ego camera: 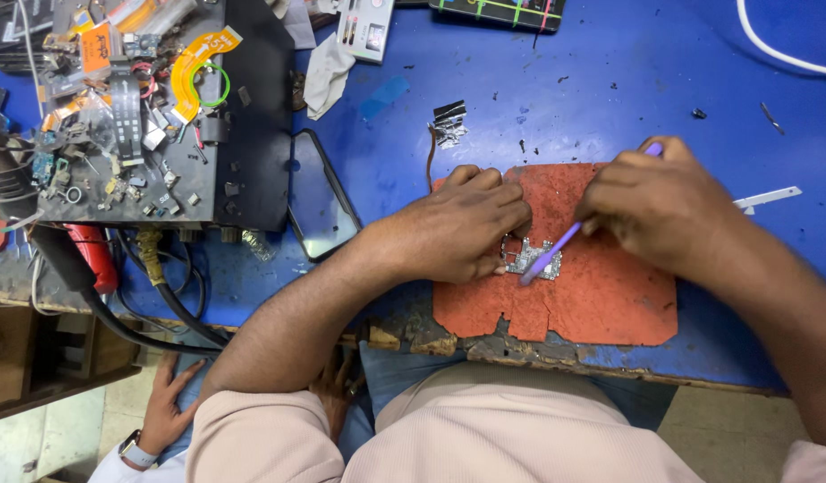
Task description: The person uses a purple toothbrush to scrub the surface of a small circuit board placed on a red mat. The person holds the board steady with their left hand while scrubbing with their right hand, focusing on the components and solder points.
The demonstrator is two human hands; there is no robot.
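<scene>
A blue worktop (538, 80) carries a worn red mat (601, 295). On it a small circuit board (531, 259) is pinned by the clenched left hand (453, 224); a purple brush (556, 246) is gripped in the right hand (654, 201), its tip touching the board

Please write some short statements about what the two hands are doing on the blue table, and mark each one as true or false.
1. The right hand holds a thin purple plastic tool whose tip is at the small silver circuit board. True.
2. The circuit board lies directly on the blue table. False: it lies on a worn orange-red mat.
3. The left hand presses on the circuit board at its left edge. True.
4. A black phone with a dark glass screen lies to the right of the mat. False: it lies to the left, beside a black box covered with small parts.
5. The left hand is lifted off the mat. False: it rests on it.
</scene>
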